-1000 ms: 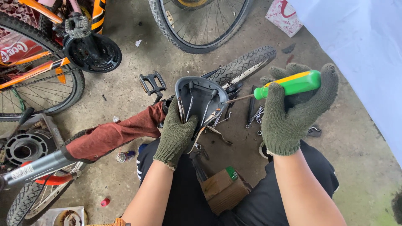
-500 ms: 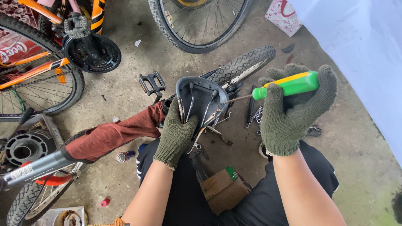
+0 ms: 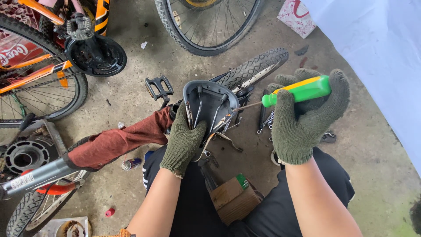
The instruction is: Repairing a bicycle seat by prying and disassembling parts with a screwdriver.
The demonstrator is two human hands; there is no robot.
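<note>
A black bicycle saddle [image 3: 209, 95] is turned underside up, its metal rails showing. My left hand [image 3: 184, 142], in a dark green knit glove, grips the saddle's near end and rails. My right hand [image 3: 302, 123], gloved the same, is closed around a screwdriver with a green and yellow handle [image 3: 302, 90]. The screwdriver's thin shaft [image 3: 247, 105] points left, its tip at the saddle's rail clamp. A bicycle frame tube wrapped in red-brown cloth [image 3: 116, 142] runs left from under the saddle.
A knobby tyre [image 3: 256, 66] and black pedal [image 3: 158, 86] lie just beyond the saddle. Wrenches [image 3: 264, 120] lie on the concrete floor. An orange bike [image 3: 44, 66] stands left, a wheel [image 3: 210, 26] at the top, a wooden block [image 3: 232, 197] between my knees, white sheeting [image 3: 377, 52] at the right.
</note>
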